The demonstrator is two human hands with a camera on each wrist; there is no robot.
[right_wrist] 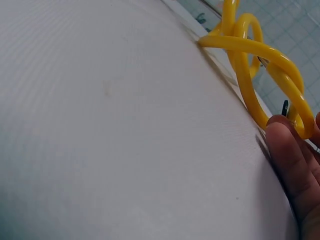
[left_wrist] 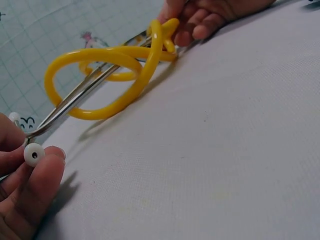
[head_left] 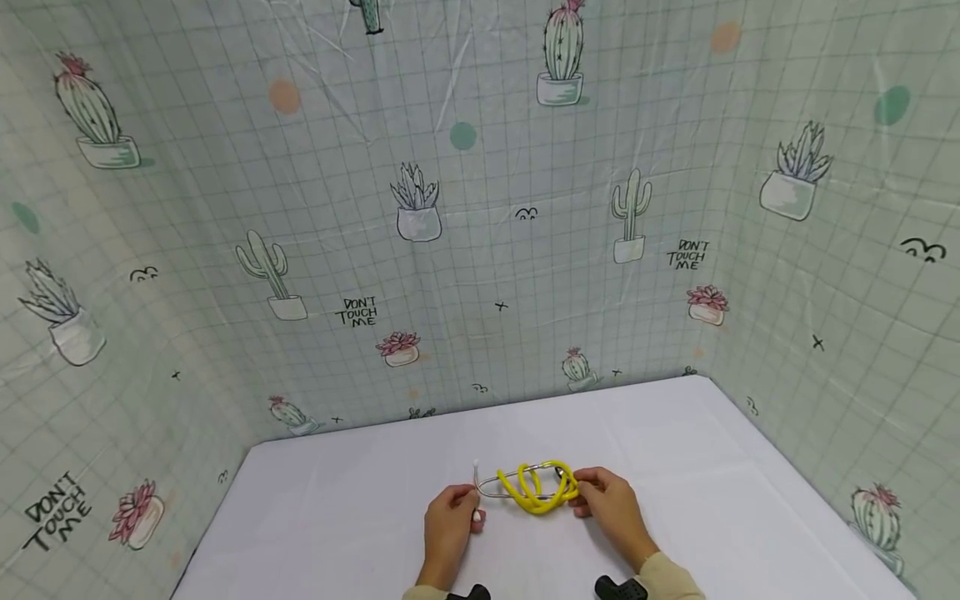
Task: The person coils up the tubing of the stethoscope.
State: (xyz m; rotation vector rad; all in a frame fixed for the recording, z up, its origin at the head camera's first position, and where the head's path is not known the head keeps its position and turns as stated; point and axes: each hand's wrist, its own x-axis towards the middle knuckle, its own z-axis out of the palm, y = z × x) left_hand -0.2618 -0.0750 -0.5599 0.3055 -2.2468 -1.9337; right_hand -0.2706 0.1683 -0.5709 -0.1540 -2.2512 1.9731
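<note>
A stethoscope (head_left: pixel 536 505) with yellow tubing wound in loops about its metal ear tubes is held between both hands, just above the white table. My left hand (head_left: pixel 451 525) pinches the metal end by the ear tips; one white ear tip (left_wrist: pixel 34 155) pokes out between the fingers in the left wrist view. At the other end, my right hand (head_left: pixel 611 510) pinches the looped yellow tubing (right_wrist: pixel 295 95) between thumb and fingers. A small dark part shows beside the right thumb (right_wrist: pixel 286 145) in the right wrist view. The chest piece cannot be made out clearly.
The white-covered table (head_left: pixel 337 508) spreads around both hands. Behind it and at both sides hangs a pale green grid cloth (head_left: pixel 465 275) printed with cacti. A dark wrist device (head_left: pixel 621 587) sits at each wrist by the beige sleeves.
</note>
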